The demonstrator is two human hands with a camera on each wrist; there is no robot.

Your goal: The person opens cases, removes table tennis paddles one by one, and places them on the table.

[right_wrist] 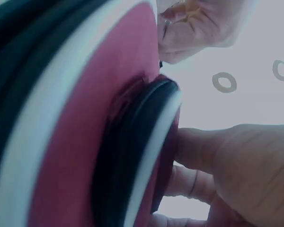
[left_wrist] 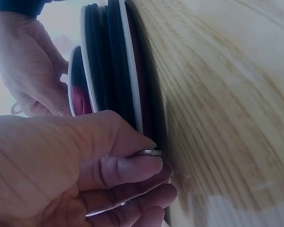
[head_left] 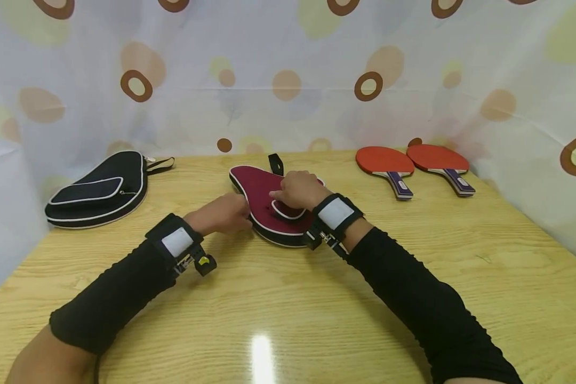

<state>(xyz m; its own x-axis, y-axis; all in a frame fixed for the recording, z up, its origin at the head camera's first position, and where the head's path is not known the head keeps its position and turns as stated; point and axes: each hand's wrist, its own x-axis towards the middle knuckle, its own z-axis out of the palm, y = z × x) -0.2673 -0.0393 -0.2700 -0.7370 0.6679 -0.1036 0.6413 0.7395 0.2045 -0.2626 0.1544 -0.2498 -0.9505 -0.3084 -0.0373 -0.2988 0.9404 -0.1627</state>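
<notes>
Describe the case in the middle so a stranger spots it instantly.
On the table, look between the black case at left and red bats at right. The maroon case lies there; its colour sets it apart from the black one.

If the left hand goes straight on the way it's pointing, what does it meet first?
Likely the maroon case, at its black side, close by the left hand; depth leaves exact contact unclear.
</notes>
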